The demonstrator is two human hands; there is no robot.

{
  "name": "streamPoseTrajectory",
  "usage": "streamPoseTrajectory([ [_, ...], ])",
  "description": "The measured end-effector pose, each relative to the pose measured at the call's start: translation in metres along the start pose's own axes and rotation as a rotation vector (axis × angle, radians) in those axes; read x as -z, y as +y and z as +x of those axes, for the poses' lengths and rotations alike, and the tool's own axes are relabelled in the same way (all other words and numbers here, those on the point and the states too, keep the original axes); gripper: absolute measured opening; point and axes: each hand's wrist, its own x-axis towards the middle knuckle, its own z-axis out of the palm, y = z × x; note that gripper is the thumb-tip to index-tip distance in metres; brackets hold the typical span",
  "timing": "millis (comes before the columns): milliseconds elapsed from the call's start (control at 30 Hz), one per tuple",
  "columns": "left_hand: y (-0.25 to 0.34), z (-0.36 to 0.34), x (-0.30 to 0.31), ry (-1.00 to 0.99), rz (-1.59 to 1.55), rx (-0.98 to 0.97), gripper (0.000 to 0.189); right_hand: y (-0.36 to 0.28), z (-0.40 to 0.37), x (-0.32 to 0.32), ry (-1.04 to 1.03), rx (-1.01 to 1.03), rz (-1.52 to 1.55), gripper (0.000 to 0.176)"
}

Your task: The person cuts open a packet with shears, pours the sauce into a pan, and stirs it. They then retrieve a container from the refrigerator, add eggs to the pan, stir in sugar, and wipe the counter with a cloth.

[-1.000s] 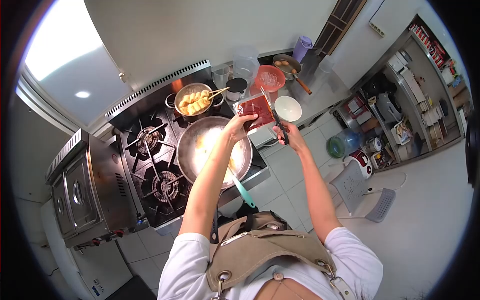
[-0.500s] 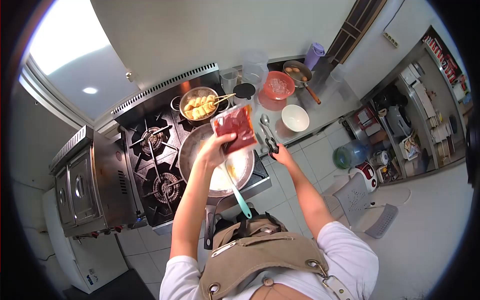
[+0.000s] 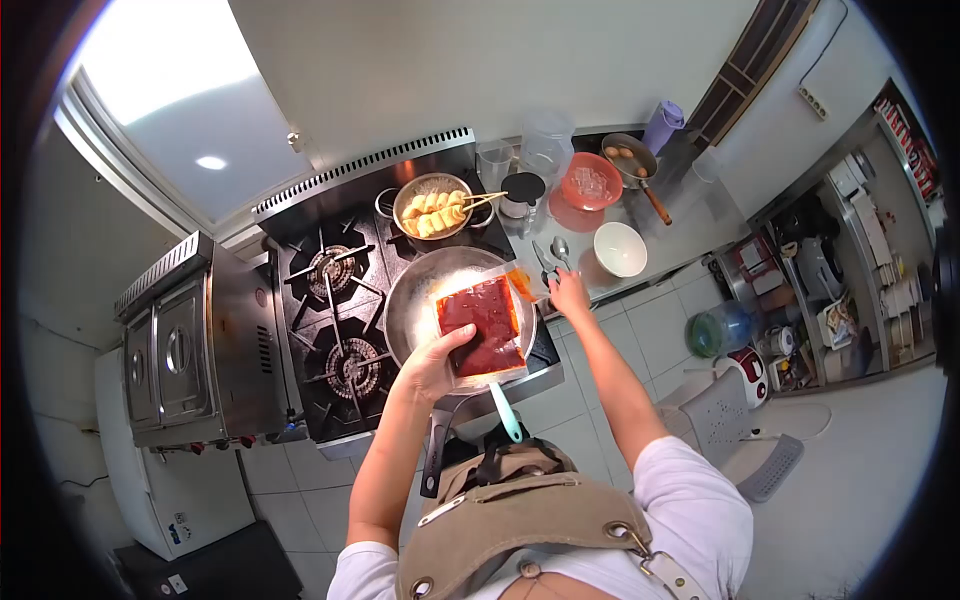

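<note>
My left hand (image 3: 432,366) grips a clear packet of dark red sauce (image 3: 480,325) by its lower left side, thumb on top. The packet is held above a wide frying pan (image 3: 408,290), hiding much of its inside. A turquoise-handled utensil (image 3: 506,412) sticks out of the pan towards me; its head is hidden. To the right, at the counter's edge, my right hand (image 3: 570,292) is closed around the dark handles of scissors (image 3: 543,260), their blades pointing away from me. The packet's upper right corner comes close to the scissors. A metal spoon (image 3: 560,248) lies just beyond my right hand.
Behind the pan, a pot (image 3: 408,190) holds skewered food on the gas stove (image 3: 325,345). The counter carries a white bowl (image 3: 620,250), a red bowl (image 3: 590,183), a black-lidded jar (image 3: 522,190) and a small pan with eggs (image 3: 655,195). A grey chair (image 3: 715,415) stands right.
My left hand has brought the packet lower over the pan and turned its broad face up. My right hand, with the scissors, has shifted slightly further over the counter. The head view has shifted.
</note>
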Motion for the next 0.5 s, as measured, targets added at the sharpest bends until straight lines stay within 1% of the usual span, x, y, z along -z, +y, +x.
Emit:
streamPoseTrajectory([
  [67,-0.003,0.003,0.004,0.019,-0.028,0.004,0.048,-0.015,0.007,0.035,-0.225,0.009,0.717,0.039],
  [100,-0.005,0.004,0.007,0.044,-0.061,0.005,0.047,-0.063,-0.021,0.109,-0.348,-0.014,1.054,0.047],
  [133,-0.006,0.006,0.01,0.011,-0.063,0.012,0.047,-0.082,-0.037,0.147,-0.471,0.14,1.224,0.054],
  [167,-0.008,0.01,0.014,-0.001,-0.06,0.032,0.046,-0.1,-0.053,0.177,-0.494,0.255,1.33,0.051],
  [233,-0.009,0.009,0.013,-0.031,-0.065,0.039,0.047,-0.131,-0.076,0.213,-0.427,0.436,1.171,0.045],
  [267,-0.009,0.008,0.012,-0.036,-0.062,0.05,0.047,-0.138,-0.081,0.218,-0.419,0.426,1.171,0.045],
  [333,-0.009,0.005,0.012,-0.074,-0.063,0.063,0.049,-0.147,-0.085,0.224,-0.345,0.365,0.836,0.027],
  [367,-0.009,0.003,0.012,-0.08,-0.061,0.069,0.049,-0.15,-0.087,0.224,-0.338,0.359,0.835,0.027],
  [433,-0.008,-0.001,0.014,-0.107,0.02,0.038,0.052,-0.157,-0.089,0.223,-0.079,0.439,0.777,0.011],
  [467,-0.009,-0.002,0.018,-0.138,0.049,0.021,0.053,-0.161,-0.09,0.225,0.086,0.523,0.672,0.006],
  [500,-0.009,-0.003,0.019,-0.141,0.049,0.022,0.053,-0.167,-0.091,0.228,0.088,0.523,0.67,0.006],
])
